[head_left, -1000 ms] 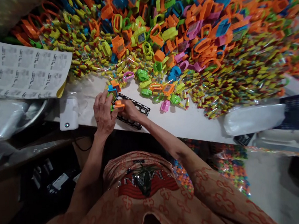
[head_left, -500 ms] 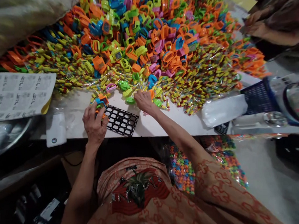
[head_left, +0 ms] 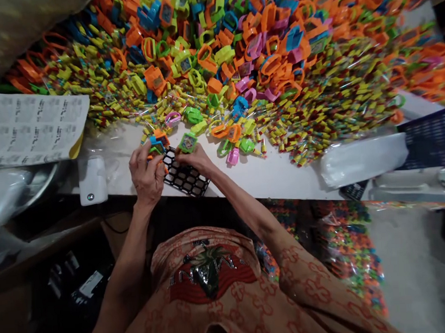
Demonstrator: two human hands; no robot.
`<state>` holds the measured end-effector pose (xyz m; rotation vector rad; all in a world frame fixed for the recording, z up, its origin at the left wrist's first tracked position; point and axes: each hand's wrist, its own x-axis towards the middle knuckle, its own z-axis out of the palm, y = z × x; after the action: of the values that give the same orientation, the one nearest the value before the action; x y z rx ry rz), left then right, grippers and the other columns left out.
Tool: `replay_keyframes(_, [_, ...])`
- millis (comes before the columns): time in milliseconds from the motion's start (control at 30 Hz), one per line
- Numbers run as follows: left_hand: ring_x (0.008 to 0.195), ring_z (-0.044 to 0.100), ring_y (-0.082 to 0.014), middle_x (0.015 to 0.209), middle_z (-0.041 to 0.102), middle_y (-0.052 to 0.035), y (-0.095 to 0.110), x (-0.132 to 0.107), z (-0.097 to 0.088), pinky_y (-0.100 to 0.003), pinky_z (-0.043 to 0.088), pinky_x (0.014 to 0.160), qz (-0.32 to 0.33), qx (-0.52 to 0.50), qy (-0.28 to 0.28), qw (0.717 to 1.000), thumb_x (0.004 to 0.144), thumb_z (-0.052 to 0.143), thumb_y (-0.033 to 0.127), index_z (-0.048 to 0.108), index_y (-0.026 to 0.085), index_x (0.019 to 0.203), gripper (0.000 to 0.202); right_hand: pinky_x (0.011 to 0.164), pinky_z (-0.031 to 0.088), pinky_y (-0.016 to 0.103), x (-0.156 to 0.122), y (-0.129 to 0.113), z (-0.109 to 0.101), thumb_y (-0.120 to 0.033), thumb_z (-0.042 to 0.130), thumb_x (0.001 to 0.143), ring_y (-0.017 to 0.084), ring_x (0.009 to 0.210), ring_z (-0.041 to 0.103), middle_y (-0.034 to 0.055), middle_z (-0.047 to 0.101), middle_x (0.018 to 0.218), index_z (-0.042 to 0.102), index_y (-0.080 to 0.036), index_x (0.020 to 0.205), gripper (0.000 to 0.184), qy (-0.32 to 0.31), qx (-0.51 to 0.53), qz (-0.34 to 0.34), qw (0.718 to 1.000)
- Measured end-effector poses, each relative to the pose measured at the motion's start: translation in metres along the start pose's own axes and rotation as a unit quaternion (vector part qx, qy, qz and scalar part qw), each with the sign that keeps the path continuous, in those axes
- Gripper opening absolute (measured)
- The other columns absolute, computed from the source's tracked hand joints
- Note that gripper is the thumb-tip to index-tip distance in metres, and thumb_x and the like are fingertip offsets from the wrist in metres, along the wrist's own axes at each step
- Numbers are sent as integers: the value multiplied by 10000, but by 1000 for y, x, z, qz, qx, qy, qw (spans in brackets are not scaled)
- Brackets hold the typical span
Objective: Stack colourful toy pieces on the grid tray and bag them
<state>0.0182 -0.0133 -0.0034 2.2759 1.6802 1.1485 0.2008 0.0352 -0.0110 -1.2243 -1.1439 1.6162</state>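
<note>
A black plastic grid tray lies at the near edge of the white table. My left hand is closed at the tray's left end, holding small orange and blue toy pieces. Over the tray, my right hand pinches a green toy watch piece. Loose green, orange and pink pieces lie just right of my hands.
A huge heap of coloured plastic toy pieces and yellow wrapped sweets covers the far table. A printed sheet and a small white device sit left. A white plastic bag and blue basket lie right.
My right hand came back from the loose pieces on the right to the grid tray, now holding a green piece. The left hand stayed at the tray's left end.
</note>
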Motion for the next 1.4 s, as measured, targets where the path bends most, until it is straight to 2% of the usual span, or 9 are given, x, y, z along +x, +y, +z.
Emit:
replay_keyframes(200, [1370,506,-315,1464,595,-123,2,-2,0,-523,383,1168,-7,3,-4,1000,1033,400,514,751,217,1081,462,641,429,235,20,18,8,-234,705,641,137,682,534,-27,588,680,618,-151,726,147,-54,-177,-31,982])
replay_keyframes(400, [1394,496,-311,1448,608,-143,1,-3,2,-504,339,1203,-23,-1,-10,1000,1025,340,612,683,207,1291,593,697,419,278,8,8,17,-192,618,832,189,751,579,65,692,857,679,-137,913,116,-89,-455,-93,881])
replay_keyframes(567, [1400,486,-305,1474,585,-137,2,-3,-2,-489,326,1204,-19,0,-22,1000,1029,361,587,664,228,1345,566,726,440,294,3,-2,24,-247,603,902,232,846,632,126,729,1001,684,-128,1065,218,-106,-498,-69,858])
replay_keyframes(800, [1388,492,-388,1464,602,-119,-3,12,-11,-598,289,1177,1,36,-64,997,886,687,474,703,283,1261,421,733,473,285,7,-8,23,-210,637,856,224,865,654,90,737,980,690,-123,1074,241,-115,-460,-75,877])
replay_keyframes(933, [1370,517,-372,1435,627,-108,-10,15,-11,-554,360,1153,20,25,-39,999,887,694,404,707,278,1222,358,783,506,281,-7,-24,-52,-138,622,821,187,875,668,81,736,1078,702,-128,1152,341,1,-400,-124,908])
replay_keyframes(1033, [1362,523,-375,1434,629,-103,-5,10,-7,-566,367,1139,13,47,-7,999,896,691,368,701,294,1234,347,809,514,343,-32,-30,-126,-70,546,810,230,894,676,101,744,1003,748,-155,958,265,194,-454,-90,865])
replay_keyframes(1100, [1361,521,-384,1433,627,-117,3,8,-3,-580,368,1127,1,52,6,999,895,691,345,698,297,1247,355,783,520,369,-46,-26,-155,-45,579,770,256,852,684,105,743,882,733,-155,813,194,230,-455,-38,860])
replay_keyframes(1333, [1417,454,-412,1488,574,-146,26,21,-8,-632,276,1164,-55,58,-60,995,911,655,375,694,262,1264,372,756,592,326,-46,15,-113,-138,695,783,212,841,734,67,766,948,685,-153,1138,355,134,-242,-32,960])
replay_keyframes(1400, [1410,460,-412,1485,578,-135,26,25,-12,-641,266,1165,-42,79,-74,993,921,634,406,699,251,1254,374,769,589,328,-42,11,-106,-157,651,835,213,845,732,65,758,946,664,-146,1214,379,109,-247,-34,962])
